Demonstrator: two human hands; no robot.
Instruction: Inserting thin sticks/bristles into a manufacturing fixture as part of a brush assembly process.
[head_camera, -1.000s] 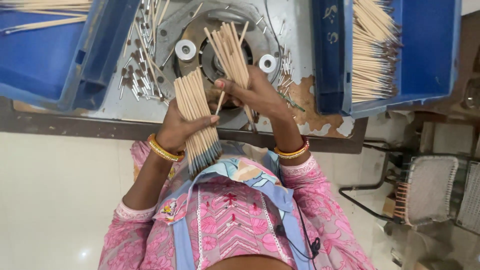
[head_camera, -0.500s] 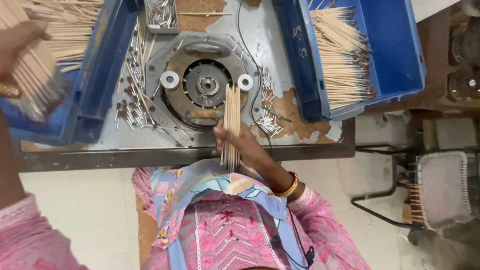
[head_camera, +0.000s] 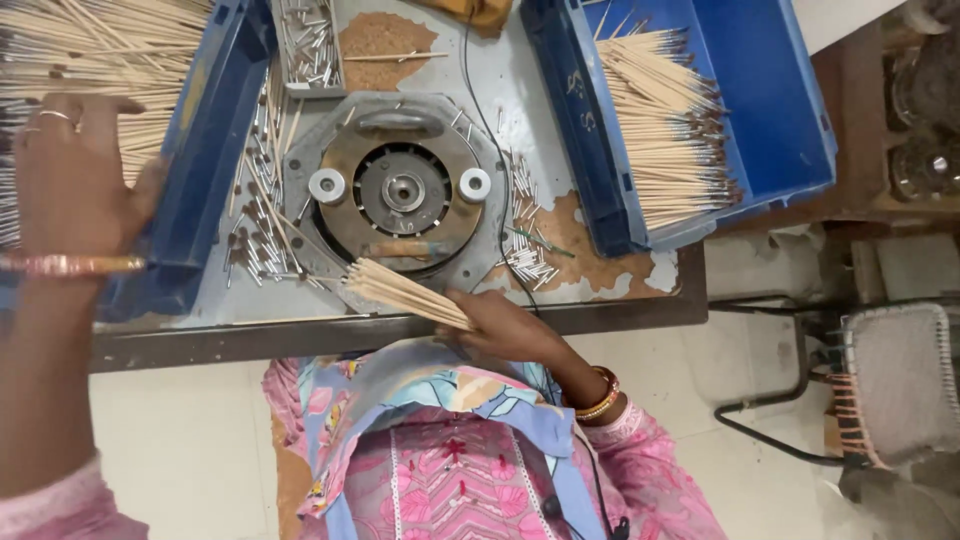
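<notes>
Gripping a fanned bundle of thin wooden sticks (head_camera: 405, 292) at the surface's near edge, the right hand (head_camera: 510, 325) seems mid-feeding toward the round metal machine (head_camera: 403, 192), while the left hand (head_camera: 75, 180) rests flat on sticks in the left blue bin (head_camera: 205, 150), next needing a fresh handful.

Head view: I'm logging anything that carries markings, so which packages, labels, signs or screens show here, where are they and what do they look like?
No screens, signs or paper labels show.
Right blue plastic crate: upper right of the bench, rectangular, holding pale wooden sticks; faint dark handwritten marks on its left wall.
Left blue plastic crate: upper left, rectangular, also holding sticks; no marking visible; the left hand rests on it.
</notes>
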